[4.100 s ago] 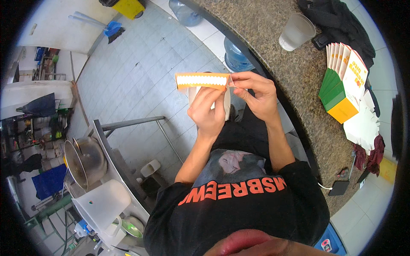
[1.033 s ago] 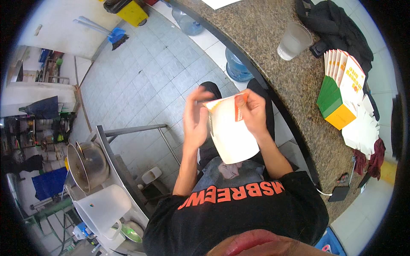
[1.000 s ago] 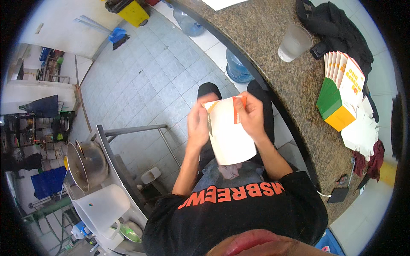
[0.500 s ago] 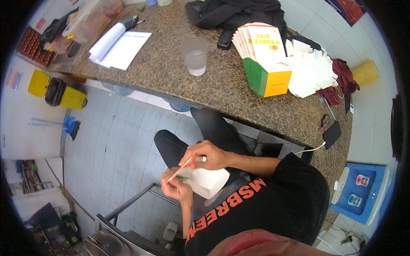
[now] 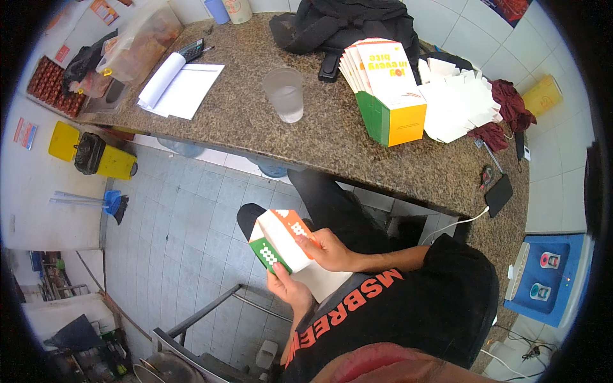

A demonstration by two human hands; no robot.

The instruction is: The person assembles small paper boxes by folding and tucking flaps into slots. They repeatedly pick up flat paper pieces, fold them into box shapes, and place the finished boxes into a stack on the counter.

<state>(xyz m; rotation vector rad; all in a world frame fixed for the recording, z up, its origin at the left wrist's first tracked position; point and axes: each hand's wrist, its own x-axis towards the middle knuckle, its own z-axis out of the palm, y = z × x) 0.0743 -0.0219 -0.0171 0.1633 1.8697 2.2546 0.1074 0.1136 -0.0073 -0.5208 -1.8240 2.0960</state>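
Over my lap I hold a paper food box (image 5: 279, 246), partly folded, with a white inside, a green side and an orange side printed in white. My left hand (image 5: 290, 290) is closed on the green side's lower corner. The fingers of my right hand (image 5: 333, 250) grip the orange side, thumb toward the inside. A white flap of the box extends below, against my shirt. On the counter ahead stands a nested stack of similar boxes (image 5: 389, 96) in white, green and yellow. White flat card pieces (image 5: 460, 105) lie to its right.
The granite counter (image 5: 230, 137) also bears a clear plastic cup (image 5: 284, 96), an open notepad (image 5: 185, 89), a black cloth bag (image 5: 348, 25) and a phone (image 5: 500, 195) on a white cable. A metal rail (image 5: 204, 309) stands at my left; a blue dispenser-like unit (image 5: 549, 268) is at right.
Both hands have opened out the box, so its green and orange sides now face up. My left hand has shifted lower and right; the view has turned slightly.
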